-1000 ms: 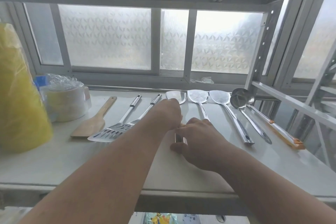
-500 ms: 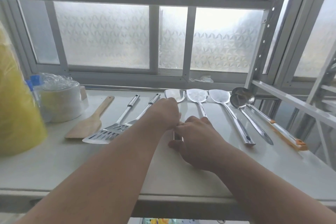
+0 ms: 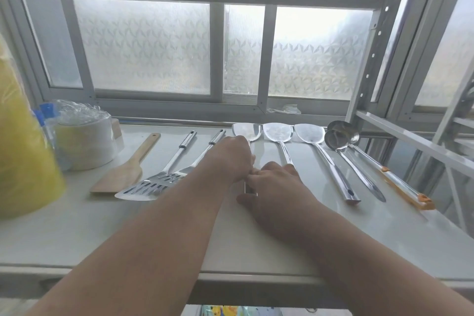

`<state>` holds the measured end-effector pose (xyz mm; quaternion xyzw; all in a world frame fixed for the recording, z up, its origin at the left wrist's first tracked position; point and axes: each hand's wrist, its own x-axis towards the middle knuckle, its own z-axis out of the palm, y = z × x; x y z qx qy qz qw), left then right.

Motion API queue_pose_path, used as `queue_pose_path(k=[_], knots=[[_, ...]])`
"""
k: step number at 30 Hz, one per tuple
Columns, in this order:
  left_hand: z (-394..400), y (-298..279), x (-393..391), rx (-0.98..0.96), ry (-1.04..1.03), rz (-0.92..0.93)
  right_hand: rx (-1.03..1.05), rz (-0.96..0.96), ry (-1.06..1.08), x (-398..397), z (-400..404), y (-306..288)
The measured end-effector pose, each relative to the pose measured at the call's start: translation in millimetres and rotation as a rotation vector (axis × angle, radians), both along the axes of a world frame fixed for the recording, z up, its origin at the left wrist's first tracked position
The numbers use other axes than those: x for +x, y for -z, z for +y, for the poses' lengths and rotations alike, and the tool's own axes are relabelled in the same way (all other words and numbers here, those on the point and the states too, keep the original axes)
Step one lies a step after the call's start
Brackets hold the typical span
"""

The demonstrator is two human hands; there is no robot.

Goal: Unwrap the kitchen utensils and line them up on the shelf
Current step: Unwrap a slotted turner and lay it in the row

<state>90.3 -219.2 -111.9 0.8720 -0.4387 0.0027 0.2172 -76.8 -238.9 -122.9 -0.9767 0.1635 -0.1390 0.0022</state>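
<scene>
Utensils lie in a row on the white shelf (image 3: 77,226): a wooden spatula (image 3: 123,172), two slotted steel turners (image 3: 164,179), three steel spatulas and two ladles (image 3: 341,136). The leftmost steel spatula (image 3: 247,131) has its handle under both hands. My left hand (image 3: 230,159) grips the upper handle with curled fingers. Just below it, my right hand (image 3: 277,192) curls round the handle's lower end, where a short piece of steel shows. The other two steel spatulas (image 3: 279,133) lie to the right.
A yellow bag (image 3: 23,151) fills the shelf's left end, beside a wrapped stack of white bowls (image 3: 84,143) and blue-capped bottles (image 3: 46,113). Frosted windows stand behind. A shelf post (image 3: 369,54) and a side rail (image 3: 415,143) bound the right. One ladle has an orange-tipped handle (image 3: 410,192).
Both hands have stayed on the spatula handle, with hardly any shift. The view has drifted slightly to the left.
</scene>
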Motion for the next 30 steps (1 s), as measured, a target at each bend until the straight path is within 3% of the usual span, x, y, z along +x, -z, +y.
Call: queue_pose_path(k=[30], knots=[[11, 0, -6, -0.116, 0.000, 0.119, 0.080, -0.072, 0.004, -6, 5, 1]])
